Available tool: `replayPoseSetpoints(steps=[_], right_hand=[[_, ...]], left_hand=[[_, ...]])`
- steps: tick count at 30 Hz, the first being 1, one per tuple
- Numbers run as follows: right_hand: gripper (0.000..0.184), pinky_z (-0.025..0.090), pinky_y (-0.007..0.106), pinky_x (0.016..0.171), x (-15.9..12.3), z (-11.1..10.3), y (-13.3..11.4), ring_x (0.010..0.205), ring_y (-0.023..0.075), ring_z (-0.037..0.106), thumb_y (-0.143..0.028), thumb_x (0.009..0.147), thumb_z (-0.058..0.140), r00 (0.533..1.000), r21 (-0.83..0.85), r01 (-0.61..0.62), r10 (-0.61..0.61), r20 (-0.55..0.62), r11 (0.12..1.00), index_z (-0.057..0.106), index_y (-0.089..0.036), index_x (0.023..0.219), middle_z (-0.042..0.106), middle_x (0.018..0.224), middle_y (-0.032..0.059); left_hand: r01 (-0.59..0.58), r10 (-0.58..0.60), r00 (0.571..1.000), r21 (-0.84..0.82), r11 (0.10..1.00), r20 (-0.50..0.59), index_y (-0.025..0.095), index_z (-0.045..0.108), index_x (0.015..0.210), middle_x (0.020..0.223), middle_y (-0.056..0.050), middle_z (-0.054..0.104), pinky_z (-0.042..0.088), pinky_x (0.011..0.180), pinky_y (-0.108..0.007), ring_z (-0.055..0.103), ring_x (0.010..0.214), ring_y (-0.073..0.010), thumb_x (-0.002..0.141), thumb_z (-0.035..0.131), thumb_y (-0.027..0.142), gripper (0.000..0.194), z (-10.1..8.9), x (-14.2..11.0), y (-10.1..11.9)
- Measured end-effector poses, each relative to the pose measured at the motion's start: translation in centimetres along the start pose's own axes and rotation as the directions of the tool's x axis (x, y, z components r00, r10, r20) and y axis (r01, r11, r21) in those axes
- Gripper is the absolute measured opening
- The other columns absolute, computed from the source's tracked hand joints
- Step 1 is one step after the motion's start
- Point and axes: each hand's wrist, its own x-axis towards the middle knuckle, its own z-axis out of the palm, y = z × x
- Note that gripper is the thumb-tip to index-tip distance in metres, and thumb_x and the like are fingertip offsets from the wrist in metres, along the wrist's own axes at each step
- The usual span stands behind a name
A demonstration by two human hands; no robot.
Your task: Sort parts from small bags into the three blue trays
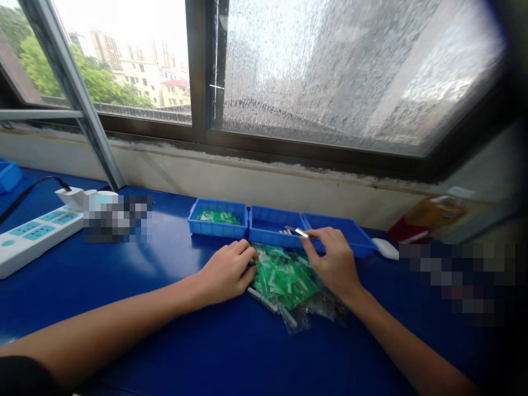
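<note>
A heap of small clear bags with green parts point(286, 278) lies on the blue table in front of me. My left hand point(228, 271) rests on the heap's left edge, fingers curled onto a bag. My right hand point(335, 260) pinches a small silver metal piece point(300, 232) over the middle blue tray point(270, 226). That tray holds a few more silver pieces. The left blue tray point(218, 218) holds green parts. The right blue tray point(350, 235) sits partly behind my right hand.
A white power strip point(35, 235) with a black cable lies at the left. A window and its sill run along the back. A white object point(386, 248) and a red and yellow pack point(429, 219) lie at the right.
</note>
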Motion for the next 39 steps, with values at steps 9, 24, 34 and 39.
replayPoseSetpoints(steps=[9, 24, 34, 39], right_hand=[[0.018, 0.042, 0.037, 0.074, -0.4, 0.5, 0.2, 0.078, 0.0223, 0.054, -0.033, 0.083, 0.052, 0.999, -0.021, 0.027, -0.027, 0.025, 0.999, 0.061, -0.018, 0.084, 0.061, 0.081, 0.0072], [0.027, 0.043, 0.037, 0.073, -0.1, 1.1, -0.3, 0.076, 0.0216, 0.05, -0.038, 0.084, 0.051, 0.998, -0.114, 0.023, -0.017, 0.053, 0.993, 0.065, -0.015, 0.087, 0.056, 0.078, 0.0076], [0.025, 0.043, 0.039, 0.076, -0.5, 0.0, -1.0, 0.081, 0.0231, 0.051, -0.036, 0.084, 0.05, 0.997, -0.066, 0.042, -0.037, 0.074, 0.997, 0.064, -0.016, 0.09, 0.058, 0.082, 0.0083], [0.023, 0.042, 0.039, 0.078, -0.8, -1.4, -2.3, 0.083, 0.0237, 0.051, -0.035, 0.084, 0.051, 0.998, -0.03, 0.031, -0.029, 0.064, 0.999, 0.064, -0.017, 0.087, 0.059, 0.08, 0.0081]], left_hand=[[0.175, -0.167, 0.984, 0.163, 0.971, -0.059, 0.016, 0.049, 0.093, 0.092, -0.007, 0.055, 0.043, 0.076, -0.036, 0.05, 0.086, -0.0214, 0.08, 0.039, 0.012, 0.017, 0.5, 0.0, -0.3], [0.035, -0.035, 0.999, 0.088, 0.996, 0.002, 0.02, 0.051, 0.117, 0.11, -0.008, 0.057, 0.04, 0.083, -0.041, 0.051, 0.098, -0.0243, 0.086, 0.043, 0.03, 0.034, 0.5, -0.1, -0.5], [0.053, -0.054, 0.999, 0.093, 0.994, 0.007, 0.016, 0.05, 0.098, 0.091, -0.008, 0.06, 0.044, 0.078, -0.034, 0.057, 0.086, -0.021, 0.089, 0.035, 0.021, 0.018, -0.5, -0.3, -0.5], [-0.129, 0.116, 0.984, 0.097, 0.987, 0.135, 0.018, 0.046, 0.111, 0.103, -0.009, 0.059, 0.045, 0.08, -0.034, 0.056, 0.096, -0.0233, 0.083, 0.046, 0.021, 0.028, -1.5, -1.2, -0.3]])
